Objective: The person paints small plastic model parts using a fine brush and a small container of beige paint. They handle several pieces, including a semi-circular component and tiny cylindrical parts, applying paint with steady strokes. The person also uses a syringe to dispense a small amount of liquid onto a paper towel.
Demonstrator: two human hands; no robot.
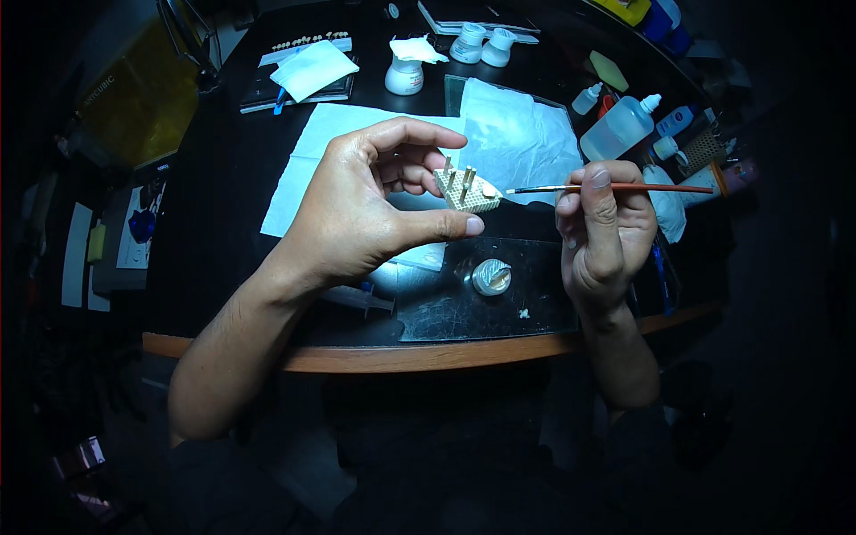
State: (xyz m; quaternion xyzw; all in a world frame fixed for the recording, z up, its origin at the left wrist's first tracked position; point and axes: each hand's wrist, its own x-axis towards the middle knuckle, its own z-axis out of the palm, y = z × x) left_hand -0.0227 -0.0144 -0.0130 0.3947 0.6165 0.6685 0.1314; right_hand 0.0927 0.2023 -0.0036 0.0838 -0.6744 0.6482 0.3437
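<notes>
Between its thumb and fingers, my left hand (352, 209) grips a small beige honeycomb firing tray (474, 205) by its edges, above the table. Several metal pins (468, 178) stand up from the tray, and a small whitish piece like a tooth crown (489, 190) sits near its right end. My right hand (609, 227) is closed in a pinch around a thin brush (669, 187) with a reddish-brown handle. The brush points left, its pale tip close to the crown; whether they touch, I cannot tell. Below the tray stands a small jar (491, 277) with silvery covering.
Paper sheets (308, 156) lie behind my hands. Bottles (618, 127) crowd the right side. White jars (404, 77) stand at the back, near a row of tooth-shaped samples (309, 41). A syringe (358, 298) lies by my left forearm. The table's wooden edge (401, 358) runs along the front.
</notes>
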